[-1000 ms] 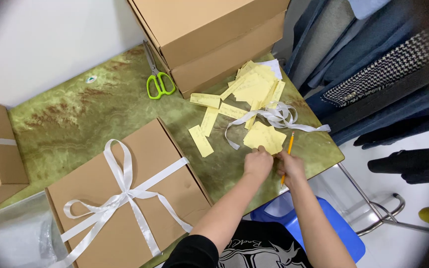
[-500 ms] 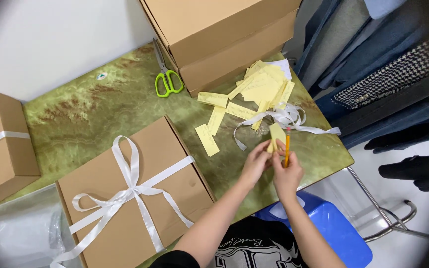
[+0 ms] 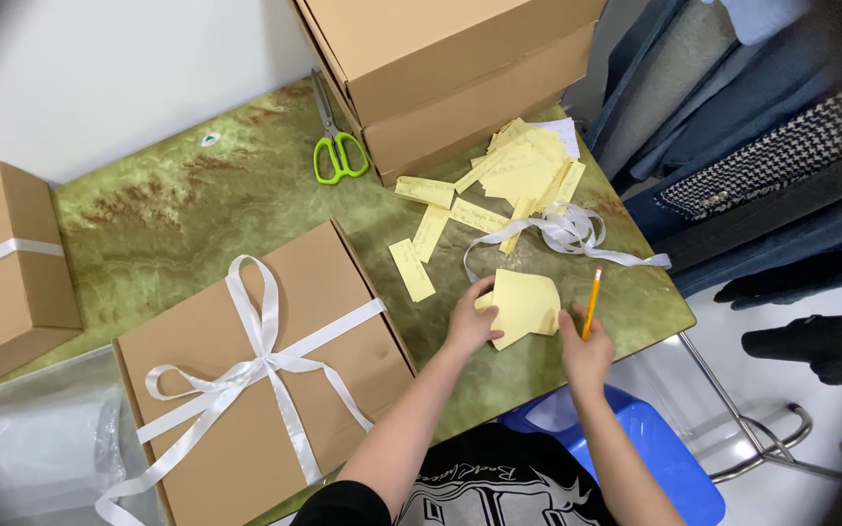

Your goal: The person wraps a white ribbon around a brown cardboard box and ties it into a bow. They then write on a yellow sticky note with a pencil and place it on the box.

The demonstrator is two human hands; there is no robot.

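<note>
Both my hands pinch pale yellow paper sheet (image 3: 523,304): left hand (image 3: 470,326), right hand (image 3: 585,353) also gripping orange pencil (image 3: 592,302). Loose white ribbon (image 3: 567,234), yellow paper strips (image 3: 421,244) just beyond.

Gift-packing room, ribboned boxes (image 3: 265,380) (hanging garments (image 3: 733,127))

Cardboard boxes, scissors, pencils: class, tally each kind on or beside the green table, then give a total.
Cardboard boxes: 4 (ribboned, left, stacked upper and lower)
Scissors: 1
Pencil: 1
Total: 6
</note>
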